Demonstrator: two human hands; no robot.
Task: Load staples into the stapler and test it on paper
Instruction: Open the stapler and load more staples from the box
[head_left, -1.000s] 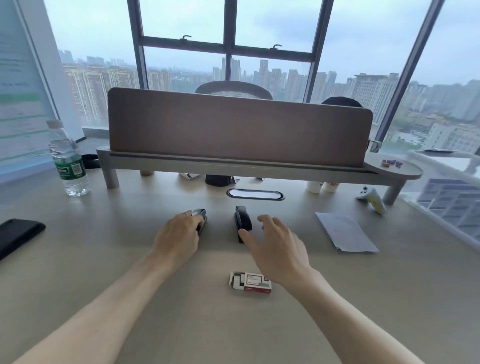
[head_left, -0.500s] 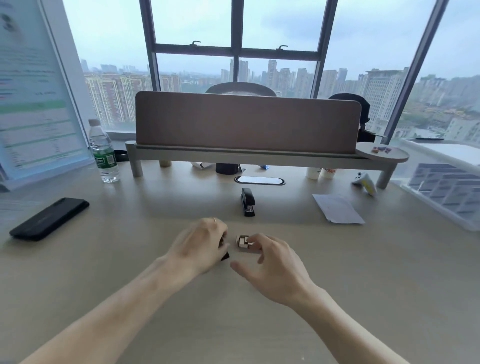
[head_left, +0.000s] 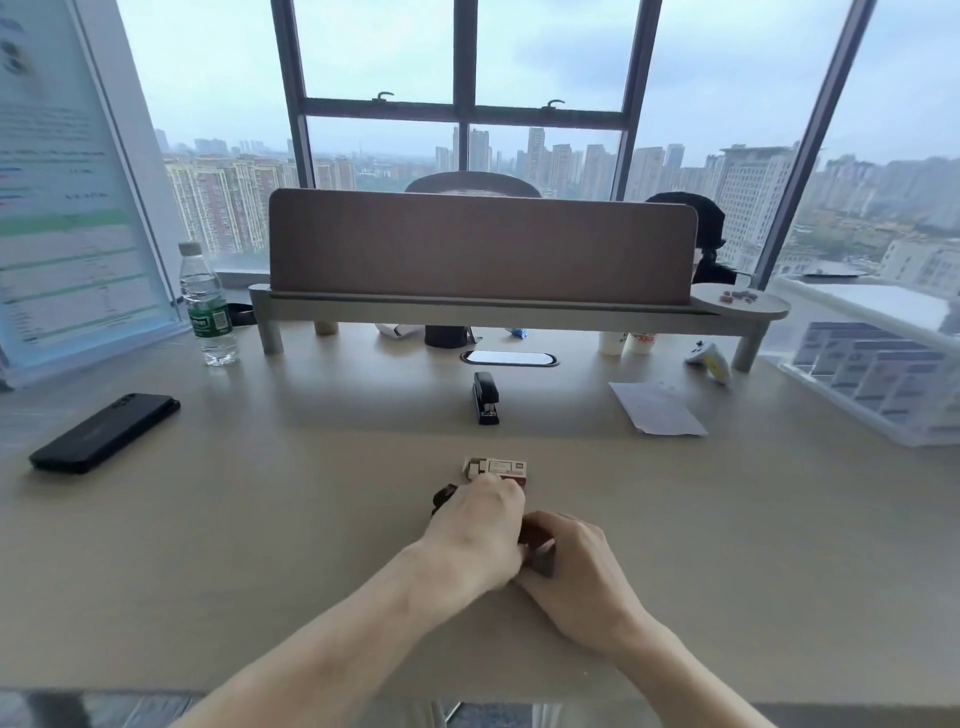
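Note:
My left hand (head_left: 475, 535) is curled over a small black stapler (head_left: 443, 498) on the desk, and only its far tip and a dark near part show. My right hand (head_left: 576, 569) grips the stapler's near end, touching the left hand. A red and white staple box (head_left: 500, 467), partly slid open, lies just beyond my left knuckles. A second black stapler (head_left: 485, 397) lies farther back in the middle of the desk. The sheet of white paper (head_left: 657, 408) lies at the right, apart from both hands.
A black phone (head_left: 104, 431) lies at the left and a water bottle (head_left: 208, 306) stands behind it. A raised shelf with a brown divider panel (head_left: 480, 244) crosses the back. A clear plastic organiser (head_left: 878, 369) sits at the far right, with a cable port (head_left: 509, 358) behind the second stapler.
Both hands have drawn back toward me with the small stapler. My right hand left the staple box and closed on the stapler's near end.

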